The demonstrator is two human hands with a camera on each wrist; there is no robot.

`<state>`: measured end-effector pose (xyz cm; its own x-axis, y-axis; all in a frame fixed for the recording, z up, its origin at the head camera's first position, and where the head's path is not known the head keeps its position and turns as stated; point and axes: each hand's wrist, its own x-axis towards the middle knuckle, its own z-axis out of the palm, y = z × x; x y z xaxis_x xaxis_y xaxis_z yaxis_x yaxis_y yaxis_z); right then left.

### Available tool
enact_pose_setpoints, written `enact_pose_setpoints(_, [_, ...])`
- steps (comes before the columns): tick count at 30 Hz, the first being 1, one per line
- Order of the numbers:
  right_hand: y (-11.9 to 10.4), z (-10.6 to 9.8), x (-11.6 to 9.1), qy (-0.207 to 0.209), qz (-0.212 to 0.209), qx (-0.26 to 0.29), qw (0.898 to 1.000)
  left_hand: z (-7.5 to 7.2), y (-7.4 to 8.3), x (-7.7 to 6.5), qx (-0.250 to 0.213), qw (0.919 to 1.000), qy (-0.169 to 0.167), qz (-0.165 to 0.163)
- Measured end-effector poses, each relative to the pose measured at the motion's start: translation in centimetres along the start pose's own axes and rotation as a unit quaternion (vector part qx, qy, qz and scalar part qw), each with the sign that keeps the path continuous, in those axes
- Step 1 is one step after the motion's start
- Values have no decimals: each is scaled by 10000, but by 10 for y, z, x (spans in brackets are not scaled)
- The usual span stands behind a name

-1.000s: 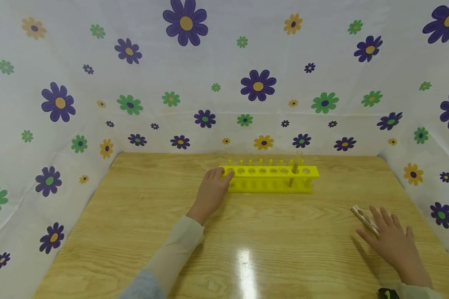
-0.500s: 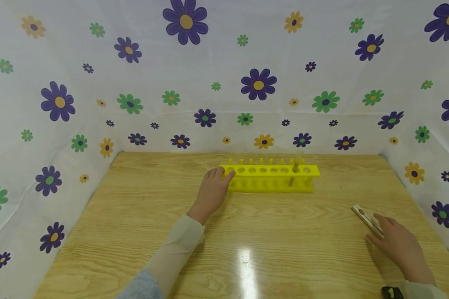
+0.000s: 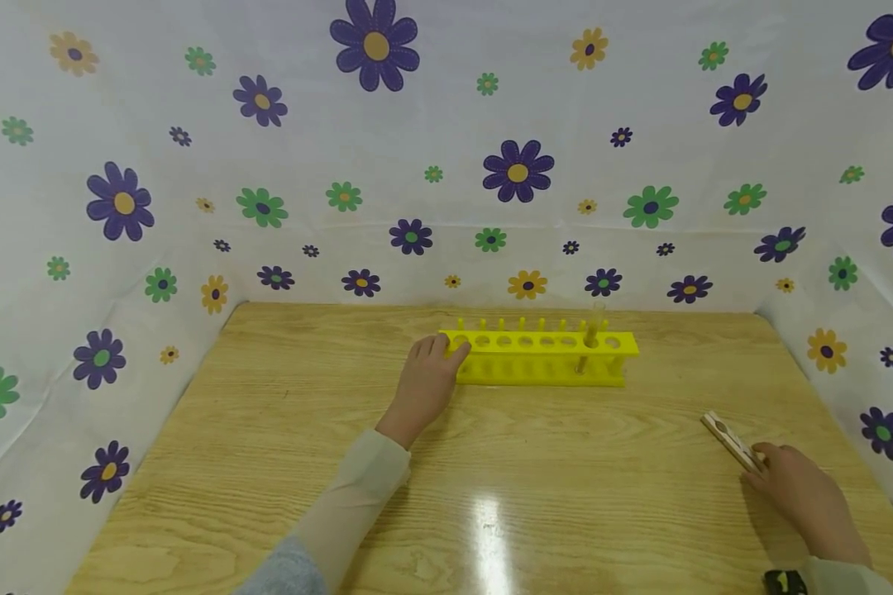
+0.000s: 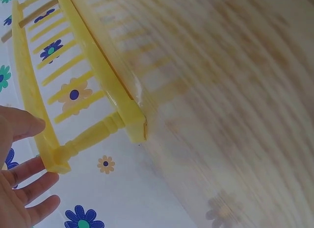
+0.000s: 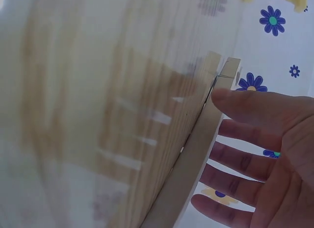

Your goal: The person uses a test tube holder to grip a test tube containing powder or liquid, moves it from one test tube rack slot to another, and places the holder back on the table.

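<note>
You're working with both hands out over the wooden table (image 3: 551,479), and your left hand (image 3: 424,384) is gripping the left end of the yellow rack (image 3: 539,350). The left wrist view is showing your thumb pressing on the rack's upper bar, with your fingers curling round from the far side of its corner. The rack is standing upright near the back of the table, its row of pegs running along behind the holes. Over in the second hole from the right, the tube (image 3: 591,337) is standing with its top poking above the rack and leaning slightly to the right. Now across to your right hand (image 3: 807,492): it's pinching the near end of the wooden clamp (image 3: 731,440), your thumb lying on one side and your fingers bending in along the other. The clamp is pointing away from you and to the left, well apart from the rack; whether its whole length is touching the table, you cannot tell from here. A black thing (image 3: 785,583) is showing beside your right cuff (image 3: 844,578), and behind it all, the flowered cloth (image 3: 417,124) is rising around the table.
</note>
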<state>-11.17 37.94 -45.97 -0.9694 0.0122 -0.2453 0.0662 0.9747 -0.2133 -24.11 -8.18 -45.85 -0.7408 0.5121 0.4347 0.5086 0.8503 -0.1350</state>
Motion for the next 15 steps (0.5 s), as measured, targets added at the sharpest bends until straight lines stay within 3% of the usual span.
enact_pose_setpoints(15, [1, 0, 4, -262, 31, 143, 9995, 1, 1, 5, 24, 9999, -81, -83])
